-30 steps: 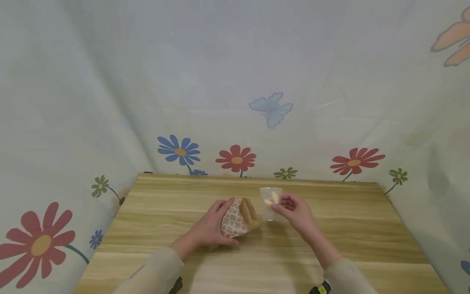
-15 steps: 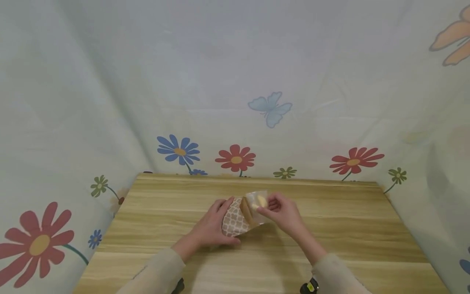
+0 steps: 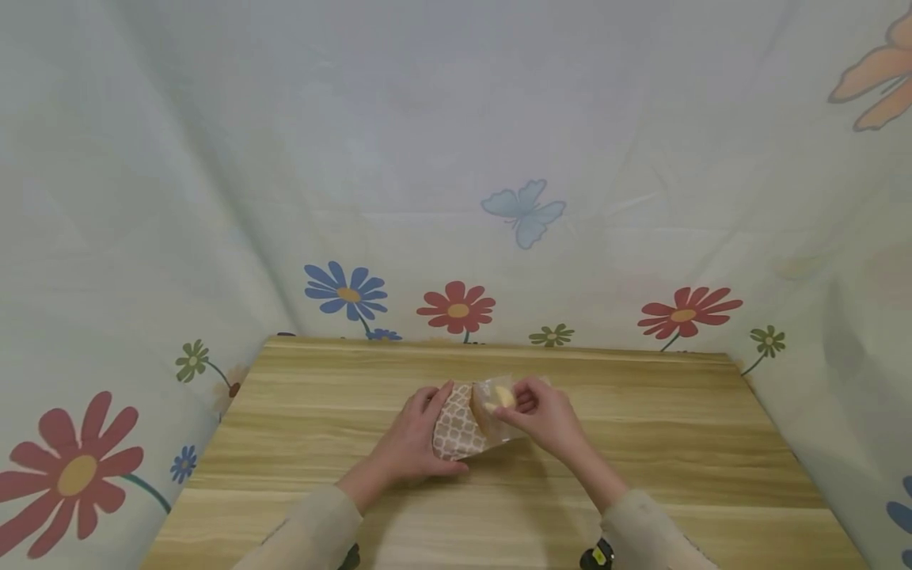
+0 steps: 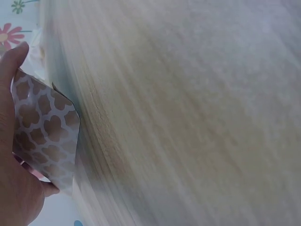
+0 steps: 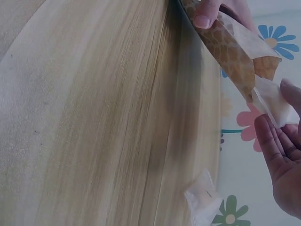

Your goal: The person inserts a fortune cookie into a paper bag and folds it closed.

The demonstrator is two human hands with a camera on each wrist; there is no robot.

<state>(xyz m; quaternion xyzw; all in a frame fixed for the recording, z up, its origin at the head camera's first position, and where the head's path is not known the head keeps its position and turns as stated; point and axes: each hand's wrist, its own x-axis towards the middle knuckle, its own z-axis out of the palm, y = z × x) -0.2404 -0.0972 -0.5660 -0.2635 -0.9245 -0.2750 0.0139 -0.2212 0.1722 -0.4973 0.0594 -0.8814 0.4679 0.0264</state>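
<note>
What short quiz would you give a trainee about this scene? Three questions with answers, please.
1. Which hand grips the patterned paper bag?
2. True or false: the clear packet at the bag's mouth is fully inside the bag.
3. Which wrist view plainly shows two packets? A) left, B) right, C) neither.

Key:
1. The left hand.
2. False: the right hand pinches it, and much of it shows outside.
3. B; the second packet is apart from the hands.

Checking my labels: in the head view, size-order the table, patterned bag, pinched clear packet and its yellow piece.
1. Table
2. Patterned bag and clear packet, overlapping: order unsure
3. Yellow piece
</note>
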